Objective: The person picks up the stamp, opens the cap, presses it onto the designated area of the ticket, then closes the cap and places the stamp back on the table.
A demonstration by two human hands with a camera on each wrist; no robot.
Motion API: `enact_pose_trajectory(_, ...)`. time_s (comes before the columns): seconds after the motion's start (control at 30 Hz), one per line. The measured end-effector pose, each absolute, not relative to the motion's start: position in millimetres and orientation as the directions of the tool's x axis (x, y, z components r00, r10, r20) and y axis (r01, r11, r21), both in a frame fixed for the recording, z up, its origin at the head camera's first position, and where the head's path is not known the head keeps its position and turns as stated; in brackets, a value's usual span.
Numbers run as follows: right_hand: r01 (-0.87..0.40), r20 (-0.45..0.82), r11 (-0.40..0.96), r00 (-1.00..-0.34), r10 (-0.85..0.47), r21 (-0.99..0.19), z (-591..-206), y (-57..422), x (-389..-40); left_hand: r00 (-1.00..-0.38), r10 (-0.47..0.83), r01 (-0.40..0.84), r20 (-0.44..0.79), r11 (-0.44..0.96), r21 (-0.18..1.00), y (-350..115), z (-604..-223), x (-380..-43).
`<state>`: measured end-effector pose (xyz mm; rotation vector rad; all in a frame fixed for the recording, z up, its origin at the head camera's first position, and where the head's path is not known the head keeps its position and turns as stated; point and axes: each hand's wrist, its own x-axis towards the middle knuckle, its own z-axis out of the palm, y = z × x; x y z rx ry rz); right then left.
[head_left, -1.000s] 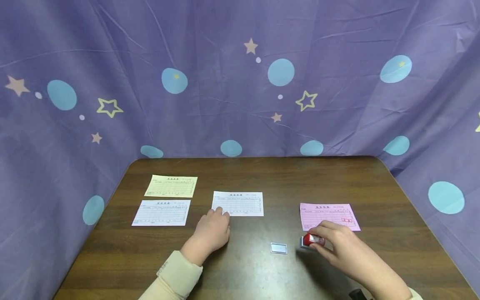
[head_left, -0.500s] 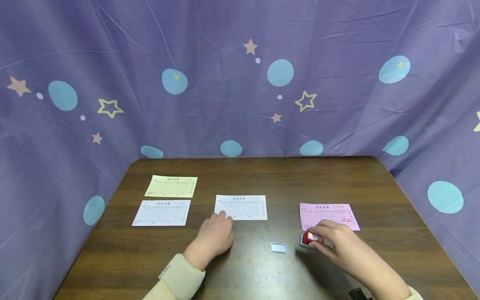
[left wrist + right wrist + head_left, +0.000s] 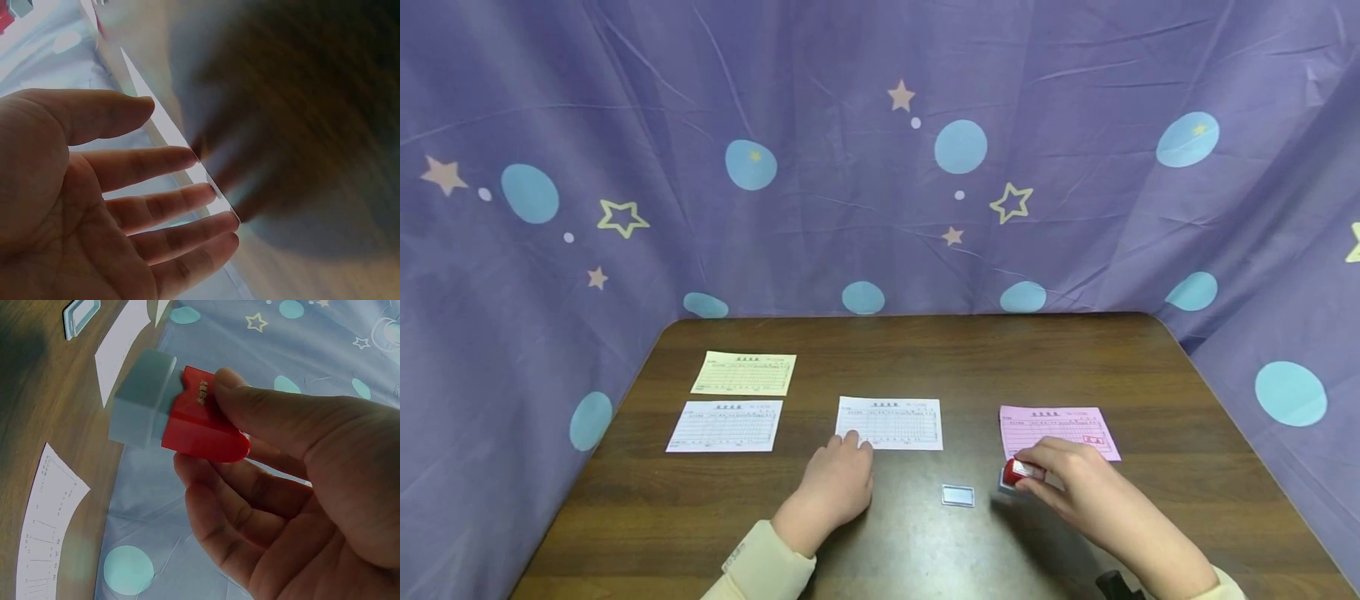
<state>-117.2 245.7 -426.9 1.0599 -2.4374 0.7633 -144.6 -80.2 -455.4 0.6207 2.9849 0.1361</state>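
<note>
My right hand [image 3: 1078, 479] pinches a red stamp [image 3: 203, 419] between thumb and fingers, just off the near edge of a pink form [image 3: 1041, 423]. The stamp has a grey-blue base [image 3: 140, 397]. A red imprint shows at the pink form's lower right. With fairly straight fingers, my left hand [image 3: 835, 479] touches the near edge of a white form [image 3: 895, 421] in the middle of the table. In the left wrist view its fingertips [image 3: 203, 195] lie along the edge of that white form [image 3: 165, 128].
Between the hands lies a small rectangular stamp cap [image 3: 958, 496]. At the left, a yellow form [image 3: 745, 373] lies behind another white form [image 3: 724, 426]. A purple patterned curtain [image 3: 812, 208] hangs beyond the brown table [image 3: 895, 350].
The middle white form has slid toward the person and slightly right, together with my left hand. My right hand and the stamp have barely moved.
</note>
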Motion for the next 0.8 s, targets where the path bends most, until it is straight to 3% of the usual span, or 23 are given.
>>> enact_pose_trajectory(0.8,-0.753,0.542,0.575,-0.643,-0.541,-0.319,-424.8,242.6,-119.2,-0.908,0.414,0.407,-0.060,0.908,0.097,-75.0,-455.6,-132.3)
